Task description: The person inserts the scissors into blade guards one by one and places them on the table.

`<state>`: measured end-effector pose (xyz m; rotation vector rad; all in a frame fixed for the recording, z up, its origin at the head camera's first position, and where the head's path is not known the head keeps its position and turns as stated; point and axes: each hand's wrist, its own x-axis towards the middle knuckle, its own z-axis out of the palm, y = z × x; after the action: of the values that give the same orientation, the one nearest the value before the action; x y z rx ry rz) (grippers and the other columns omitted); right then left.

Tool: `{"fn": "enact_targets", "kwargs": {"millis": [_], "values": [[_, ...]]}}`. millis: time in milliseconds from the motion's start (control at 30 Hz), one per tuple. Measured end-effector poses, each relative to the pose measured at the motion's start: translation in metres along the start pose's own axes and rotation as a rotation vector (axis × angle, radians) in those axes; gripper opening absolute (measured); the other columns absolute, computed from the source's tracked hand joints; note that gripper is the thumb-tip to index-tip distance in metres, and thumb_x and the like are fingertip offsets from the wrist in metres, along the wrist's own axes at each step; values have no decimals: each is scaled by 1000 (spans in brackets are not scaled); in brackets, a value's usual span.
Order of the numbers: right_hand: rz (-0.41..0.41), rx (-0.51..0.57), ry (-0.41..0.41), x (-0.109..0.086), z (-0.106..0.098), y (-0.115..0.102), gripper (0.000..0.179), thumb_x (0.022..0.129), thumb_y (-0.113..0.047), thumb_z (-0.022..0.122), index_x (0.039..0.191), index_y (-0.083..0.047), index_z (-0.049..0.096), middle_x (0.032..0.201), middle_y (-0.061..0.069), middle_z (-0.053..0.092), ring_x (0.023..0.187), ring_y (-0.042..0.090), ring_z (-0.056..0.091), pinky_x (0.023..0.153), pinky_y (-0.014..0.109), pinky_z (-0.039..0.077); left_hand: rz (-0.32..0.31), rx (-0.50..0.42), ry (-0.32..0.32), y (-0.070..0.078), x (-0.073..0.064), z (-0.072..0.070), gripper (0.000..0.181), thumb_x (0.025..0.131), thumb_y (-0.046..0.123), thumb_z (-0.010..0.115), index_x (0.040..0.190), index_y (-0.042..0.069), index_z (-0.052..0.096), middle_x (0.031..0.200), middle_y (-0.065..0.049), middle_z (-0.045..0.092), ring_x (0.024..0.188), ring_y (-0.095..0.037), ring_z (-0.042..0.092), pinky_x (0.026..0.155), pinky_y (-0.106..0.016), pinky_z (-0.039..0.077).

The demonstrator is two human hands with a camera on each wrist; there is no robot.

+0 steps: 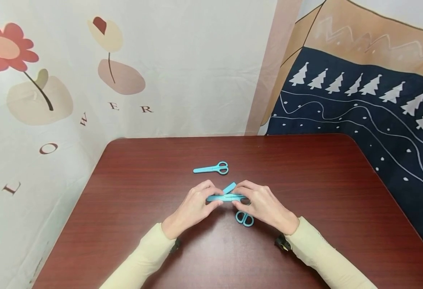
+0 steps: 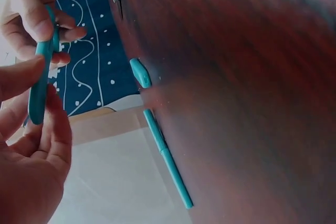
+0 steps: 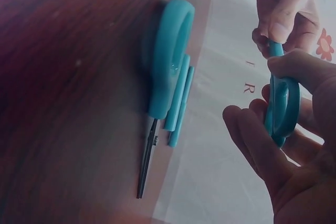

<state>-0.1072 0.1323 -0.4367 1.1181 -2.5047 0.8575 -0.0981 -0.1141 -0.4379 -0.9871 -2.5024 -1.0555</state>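
Note:
Between both hands, just above the table, is a pair of turquoise scissors (image 1: 227, 198) with a turquoise blade cover (image 2: 38, 95) over its blades. My left hand (image 1: 196, 204) pinches the covered tip end between thumb and fingers. At the other end, my right hand (image 1: 263, 204) grips the scissors near the finger loops (image 3: 292, 107). A second pair of scissors (image 3: 167, 61) lies on the table by the right hand; its metal blades (image 3: 146, 163) are bare. Just behind the held pair lies a loose turquoise blade cover (image 1: 230, 187).
Farther back on the brown table (image 1: 153, 172) lies a third pair of scissors (image 1: 211, 169) with its cover on, tip to the left. A printed cloth (image 1: 197, 72) hangs behind the table, and a dark blue printed one (image 1: 341, 108) hangs to the right.

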Motion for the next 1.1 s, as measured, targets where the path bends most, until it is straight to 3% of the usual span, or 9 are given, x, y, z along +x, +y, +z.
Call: {"fn": "enact_targets", "kwargs": {"millis": [367,833,1100], "values": [[-12,-48,0,-1,4,1,19,86,-19,86,100,-11,77,107,-2,68,70,2,60,56,12,46,-29,70,-70,2,3,-2,14,87,12,83,99,11,78,97,5,66,86,-13,56,74,-27,49],[-16,-91,15,2,5,-2,21,85,-17,86,101,-9,76,106,0,68,68,4,61,55,12,45,34,101,-24,1,7,-4,17,82,10,88,97,10,81,95,3,67,82,-14,57,70,-26,49],[-8,-80,-30,1,5,-2,26,87,-24,86,107,-11,76,110,-2,68,68,3,60,55,14,45,11,182,-77,4,8,-4,16,86,13,86,101,9,80,97,2,67,86,-15,59,73,-27,51]]}}
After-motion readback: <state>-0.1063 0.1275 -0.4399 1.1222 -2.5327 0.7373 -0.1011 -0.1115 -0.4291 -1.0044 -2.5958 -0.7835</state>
